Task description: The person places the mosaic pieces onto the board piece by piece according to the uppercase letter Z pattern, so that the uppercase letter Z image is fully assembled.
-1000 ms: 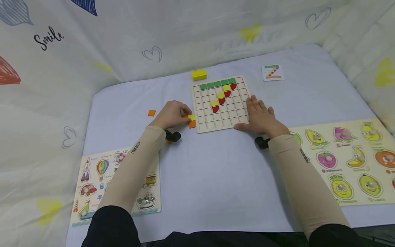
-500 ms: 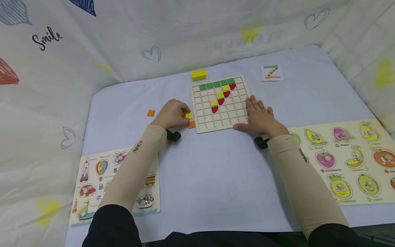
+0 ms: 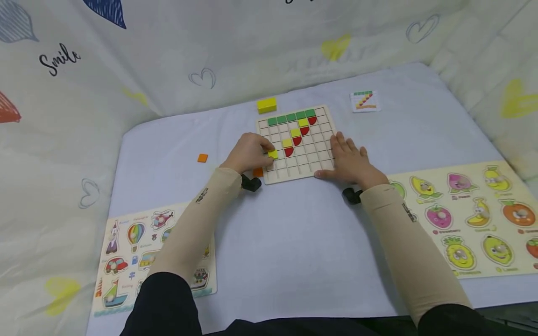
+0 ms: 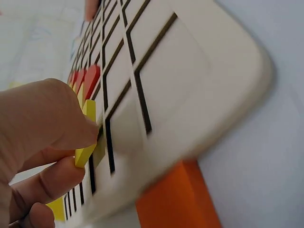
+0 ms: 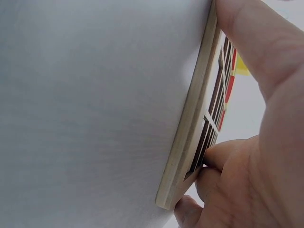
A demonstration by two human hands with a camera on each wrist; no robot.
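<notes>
My left hand [image 3: 251, 153] pinches a yellow square tile [image 4: 86, 137] between thumb and fingers, close over the left columns of a wooden grid board [image 3: 308, 165]. On the board a row of green tiles [image 3: 292, 117] runs along the top. Below it, yellow squares [image 3: 296, 133] and red quarter-round tiles [image 3: 297, 141] step down diagonally to the left. My right hand [image 3: 353, 161] lies with fingers straight along the board's right edge, its thumb at the lower right corner. An orange tile [image 4: 175, 199] sits against the board's edge, beside my left hand.
A loose orange tile [image 3: 202, 158] lies left of my left hand. Behind the board stands a yellow block [image 3: 266, 105]. A pattern card [image 3: 364, 101] lies at the back right. A vehicle puzzle [image 3: 126, 284] is at front left, a fruit puzzle [image 3: 462, 210] at right.
My left hand has moved right with the yellow tile, from beside the board to over its left columns. My right hand has stayed at the board's right edge.
</notes>
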